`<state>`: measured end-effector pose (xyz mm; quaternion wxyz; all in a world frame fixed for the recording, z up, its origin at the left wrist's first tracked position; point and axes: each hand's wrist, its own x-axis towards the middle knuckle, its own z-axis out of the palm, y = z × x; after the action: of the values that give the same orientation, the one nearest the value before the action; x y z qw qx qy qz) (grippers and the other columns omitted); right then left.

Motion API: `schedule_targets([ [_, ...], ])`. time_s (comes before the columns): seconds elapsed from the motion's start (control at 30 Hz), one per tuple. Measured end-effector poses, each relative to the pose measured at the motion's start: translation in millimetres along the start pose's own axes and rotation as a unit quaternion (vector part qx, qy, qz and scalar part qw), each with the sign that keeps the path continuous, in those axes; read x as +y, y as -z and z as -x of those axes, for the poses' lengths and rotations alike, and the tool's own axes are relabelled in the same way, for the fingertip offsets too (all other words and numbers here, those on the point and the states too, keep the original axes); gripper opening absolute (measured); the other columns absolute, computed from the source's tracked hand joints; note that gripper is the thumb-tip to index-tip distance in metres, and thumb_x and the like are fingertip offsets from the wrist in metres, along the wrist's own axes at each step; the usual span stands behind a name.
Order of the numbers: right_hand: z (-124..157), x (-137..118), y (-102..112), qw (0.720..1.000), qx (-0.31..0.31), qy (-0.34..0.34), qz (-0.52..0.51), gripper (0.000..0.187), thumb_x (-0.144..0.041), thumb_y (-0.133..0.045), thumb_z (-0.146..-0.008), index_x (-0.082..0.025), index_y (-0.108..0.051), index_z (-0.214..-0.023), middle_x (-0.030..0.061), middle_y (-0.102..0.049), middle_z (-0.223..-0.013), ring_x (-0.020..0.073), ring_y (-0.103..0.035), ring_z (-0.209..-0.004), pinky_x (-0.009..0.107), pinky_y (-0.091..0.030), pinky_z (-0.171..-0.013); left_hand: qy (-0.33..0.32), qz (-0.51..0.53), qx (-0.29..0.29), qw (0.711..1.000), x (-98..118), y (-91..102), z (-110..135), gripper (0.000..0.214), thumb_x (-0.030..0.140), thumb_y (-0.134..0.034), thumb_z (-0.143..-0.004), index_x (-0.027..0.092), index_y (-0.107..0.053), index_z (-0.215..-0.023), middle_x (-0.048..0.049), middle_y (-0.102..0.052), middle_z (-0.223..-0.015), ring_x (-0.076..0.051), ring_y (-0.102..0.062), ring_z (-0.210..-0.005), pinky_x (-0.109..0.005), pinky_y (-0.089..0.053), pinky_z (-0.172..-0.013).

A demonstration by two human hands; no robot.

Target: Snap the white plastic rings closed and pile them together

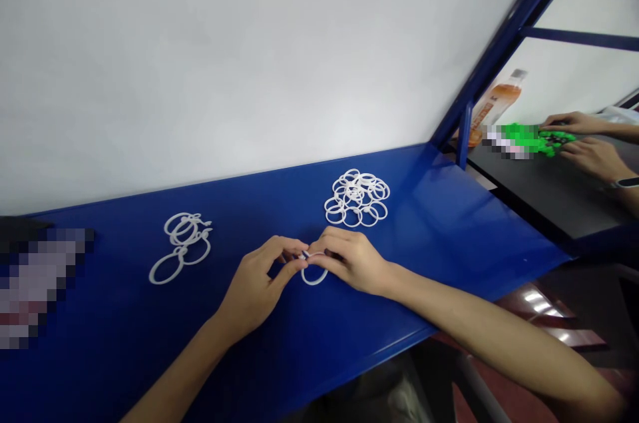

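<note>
Both hands meet over the blue table [279,343] at a white plastic ring [314,282]. The thumb and fingers of my left hand [262,276] pinch its upper left part, where a small piece shows between the fingertips. My right hand [355,258] grips the same ring at its upper right, fingers pressed together. The fingers partly hide the ring's top. Behind my right hand lies a pile of white rings [353,196]. Off to the left of my left hand is a smaller group of white rings [184,236] with small tabs, overlapping one another.
A pale wall [249,63] rises behind the table. At the right stands a blue metal frame [466,133]. Beyond it, another person's hands [594,153] work over green pieces [524,136] on a dark table, near an orange drink bottle [494,106]. A blurred-out item [40,283] lies at far left.
</note>
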<state>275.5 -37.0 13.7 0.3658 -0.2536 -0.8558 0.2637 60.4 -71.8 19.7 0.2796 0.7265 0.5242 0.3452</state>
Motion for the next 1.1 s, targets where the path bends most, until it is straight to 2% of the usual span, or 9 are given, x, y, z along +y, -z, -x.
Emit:
schedule_targets([
  [0.13, 0, -3, -1, 0.998, 0.003, -0.065, -0.018, 0.019, -0.033, -0.062, -0.097, -0.017, -0.064, -0.107, 0.0015, -0.068, -0.083, 0.0111, -0.063, -0.068, 0.023, -0.051, -0.063, 0.004, 0.004, 0.029, 1.000, -1, 1.7, -1, 0.022, 0.044, -0.060, -0.091, 0.024, -0.066, -0.086, 0.0012, -0.069, -0.081, -0.015, -0.063, -0.074, -0.027, -0.050, -0.070],
  [0.2, 0, -3, -2, 0.997, -0.007, -0.066, -0.028, 0.014, -0.029, -0.061, -0.098, -0.017, -0.064, -0.103, -0.0001, -0.066, -0.079, 0.0103, -0.061, -0.064, 0.023, -0.050, -0.061, -0.004, 0.006, 0.036, 0.999, -1, 2.6, -1, 0.020, 0.043, -0.061, -0.091, 0.024, -0.066, -0.085, 0.0018, -0.068, -0.080, -0.015, -0.062, -0.073, -0.027, -0.049, -0.071],
  [0.4, 4, -2, 0, 0.999, -0.030, -0.008, -0.044, 0.015, -0.024, -0.052, -0.102, -0.017, -0.061, -0.093, 0.0049, -0.067, -0.088, 0.0129, -0.064, -0.077, 0.025, -0.053, -0.070, -0.050, 0.025, 0.027, 0.998, -1, -2.6, -1, 0.017, 0.027, -0.061, -0.090, 0.023, -0.063, -0.074, 0.0028, -0.066, -0.077, -0.013, -0.061, -0.073, -0.025, -0.046, -0.070],
  [0.63, 11, -1, 3, 0.993, -0.095, 0.057, 0.043, 0.021, -0.024, -0.043, -0.105, -0.015, -0.061, -0.099, 0.0086, -0.067, -0.090, 0.0163, -0.062, -0.083, 0.029, -0.054, -0.074, -0.086, 0.036, -0.012, 0.996, -3, -8.1, 0, 0.025, 0.017, -0.054, -0.091, 0.022, -0.061, -0.068, 0.0026, -0.065, -0.074, -0.013, -0.061, -0.076, -0.025, -0.046, -0.072],
  [0.73, 7, -3, 0, 0.994, -0.087, 0.048, 0.046, 0.018, -0.025, -0.046, -0.104, -0.016, -0.061, -0.100, 0.0065, -0.068, -0.089, 0.0151, -0.064, -0.081, 0.028, -0.055, -0.073, -0.061, 0.035, -0.014, 0.997, -3, -4.1, -2, 0.021, 0.020, -0.055, -0.090, 0.023, -0.062, -0.070, 0.0028, -0.065, -0.075, -0.013, -0.060, -0.075, -0.025, -0.046, -0.070],
  [0.83, 2, -8, 0, 0.996, -0.042, 0.036, 0.064, 0.017, -0.027, -0.049, -0.103, -0.016, -0.058, -0.112, 0.0080, -0.070, -0.100, 0.0153, -0.067, -0.086, 0.028, -0.057, -0.076, 0.000, 0.058, -0.010, 0.998, -5, 4.7, -6, 0.016, 0.032, -0.060, -0.089, 0.023, -0.064, -0.077, 0.0034, -0.064, -0.074, -0.013, -0.058, -0.069, -0.026, -0.044, -0.065],
  [0.97, 1, -11, 5, 0.978, -0.018, 0.105, 0.180, 0.025, -0.017, -0.043, -0.102, -0.016, -0.056, -0.123, 0.0145, -0.061, -0.128, 0.0171, -0.065, -0.099, 0.031, -0.057, -0.078, 0.066, 0.125, -0.006, 0.990, -12, 16.7, -9, 0.026, 0.047, -0.063, -0.088, 0.022, -0.063, -0.082, 0.0026, -0.064, -0.075, -0.013, -0.058, -0.069, -0.025, -0.043, -0.062],
  [1.1, 4, -11, 2, 0.947, -0.013, 0.170, 0.272, 0.020, -0.019, -0.044, -0.103, -0.019, -0.063, -0.112, 0.0079, -0.066, -0.120, 0.0144, -0.063, -0.086, 0.027, -0.053, -0.070, 0.070, 0.159, -0.046, 0.984, -14, 18.7, -9, 0.028, 0.049, -0.061, -0.089, 0.021, -0.063, -0.082, 0.0019, -0.066, -0.074, -0.014, -0.060, -0.070, -0.025, -0.045, -0.064],
])
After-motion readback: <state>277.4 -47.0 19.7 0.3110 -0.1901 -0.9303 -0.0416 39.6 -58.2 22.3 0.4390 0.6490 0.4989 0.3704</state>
